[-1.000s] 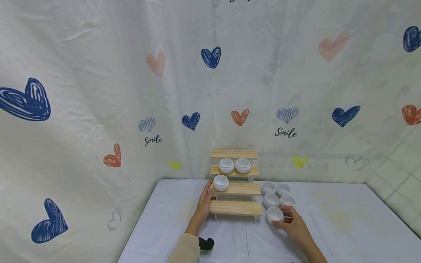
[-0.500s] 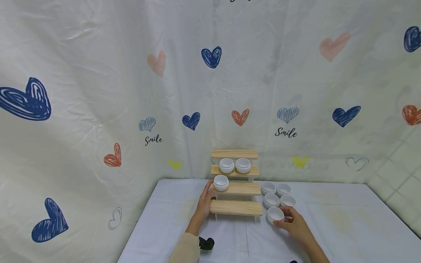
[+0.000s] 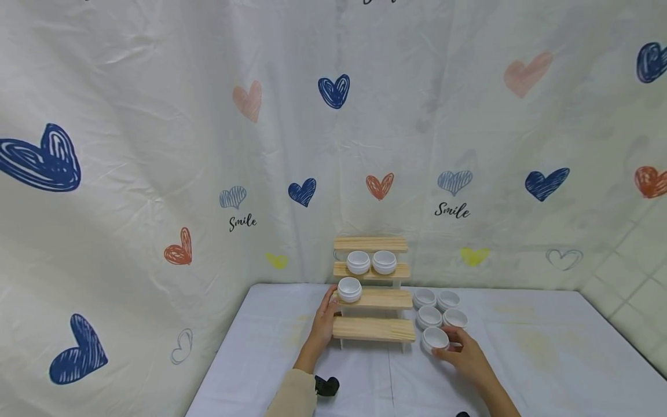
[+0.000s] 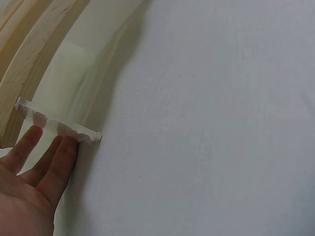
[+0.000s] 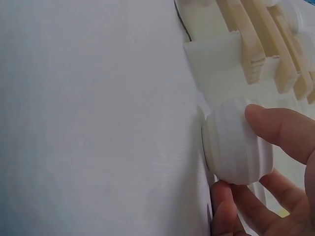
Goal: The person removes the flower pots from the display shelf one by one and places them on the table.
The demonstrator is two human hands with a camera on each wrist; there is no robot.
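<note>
In the head view, a tiered wooden stand [image 3: 373, 329] with white supports stands on the table. My left hand [image 3: 323, 323] is at its left side; the left wrist view shows fairly straight fingers [image 4: 60, 169] touching the white side panel [image 4: 59, 123], with the thumb out of sight. My right hand [image 3: 465, 353] pinches a small white bowl [image 3: 435, 339] right of the stand's lowest shelf. In the right wrist view, the thumb is on one side of this bowl [image 5: 236, 142] and fingers on the other; its base is at the cloth.
Several white bowls [image 3: 429, 317] sit close together beyond the held one. One bowl [image 3: 350, 289] is on the second shelf's left end, and two bowls [image 3: 358, 262] share the third shelf. A heart-printed curtain [image 3: 333, 145] hangs behind the white-covered table [image 3: 521, 359].
Both hands keep their places, and the bowl at the right hand has not visibly shifted. Only the head view sways very slightly.
</note>
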